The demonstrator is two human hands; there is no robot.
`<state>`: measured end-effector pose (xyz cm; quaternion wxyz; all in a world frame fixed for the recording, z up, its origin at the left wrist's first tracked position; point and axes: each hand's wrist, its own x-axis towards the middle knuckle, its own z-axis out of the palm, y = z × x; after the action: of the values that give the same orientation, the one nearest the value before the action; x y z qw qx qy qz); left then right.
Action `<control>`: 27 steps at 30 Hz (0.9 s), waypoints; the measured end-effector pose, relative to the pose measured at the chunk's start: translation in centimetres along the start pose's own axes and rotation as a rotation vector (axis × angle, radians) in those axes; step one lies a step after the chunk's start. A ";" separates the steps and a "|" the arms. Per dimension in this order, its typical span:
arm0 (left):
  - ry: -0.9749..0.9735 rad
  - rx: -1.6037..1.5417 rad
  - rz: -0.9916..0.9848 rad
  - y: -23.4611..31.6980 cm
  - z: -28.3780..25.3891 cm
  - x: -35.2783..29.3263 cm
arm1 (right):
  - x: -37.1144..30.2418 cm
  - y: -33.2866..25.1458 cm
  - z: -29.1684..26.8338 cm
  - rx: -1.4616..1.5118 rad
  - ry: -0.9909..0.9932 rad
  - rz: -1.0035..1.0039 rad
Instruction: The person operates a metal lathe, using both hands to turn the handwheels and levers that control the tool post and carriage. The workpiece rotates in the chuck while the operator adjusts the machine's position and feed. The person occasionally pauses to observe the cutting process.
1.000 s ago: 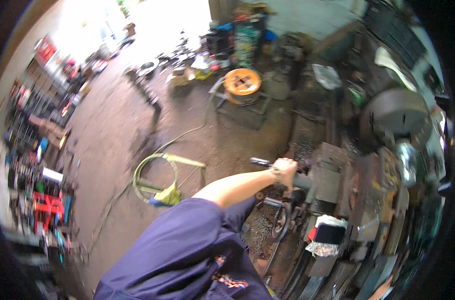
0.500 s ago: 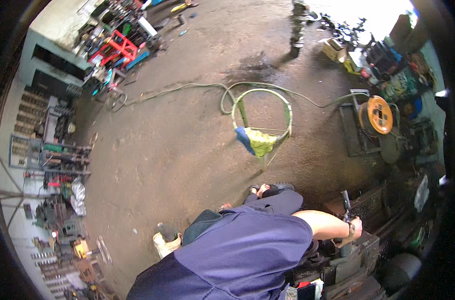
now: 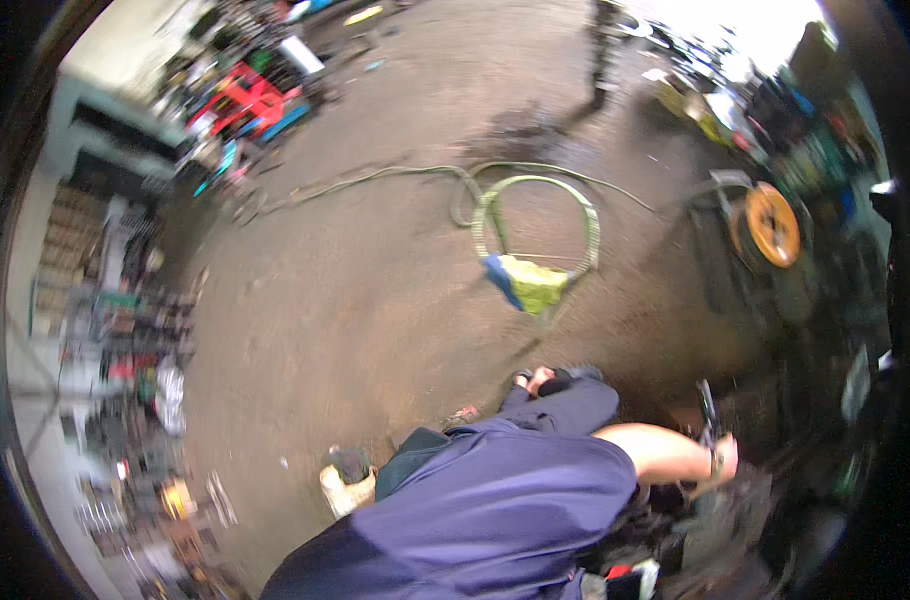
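My left arm (image 3: pixel 660 452) reaches right from a dark blue short sleeve, a band on its wrist. My left hand (image 3: pixel 725 458) is over dark machinery (image 3: pixel 715 515) at the lower right, its fingers smeared by motion. Beside the wrist rises a dark upright handle-like rod (image 3: pixel 709 408); I cannot tell whether the hand touches it. My right hand cannot be made out; my blue shirt (image 3: pixel 475 490) fills the lower middle.
A green ring-topped stand (image 3: pixel 592 235) bears a yellow-green cloth (image 3: pixel 535 285). A pale hose (image 3: pixel 385 170) crosses the floor. An orange reel (image 3: pixel 772 225) stands right; a cream bucket (image 3: pixel 347 492) sits behind me. Shelved tools (image 3: pixel 125 310) line the left wall.
The whole view has shifted slightly right and become blurred. My left hand stays over the machinery beside the upright rod.
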<state>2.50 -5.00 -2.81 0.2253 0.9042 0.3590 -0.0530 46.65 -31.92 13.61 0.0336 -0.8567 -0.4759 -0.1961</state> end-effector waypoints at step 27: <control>-0.091 0.126 0.088 0.3 -3.8 -2.4 | -29.6 16.2 -12.3 -0.092 0.048 1.168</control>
<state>0.71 -4.98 1.30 0.1860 0.9281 0.3043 -0.1065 42.46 -67.47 16.12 0.1098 -0.9729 0.0851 -0.1849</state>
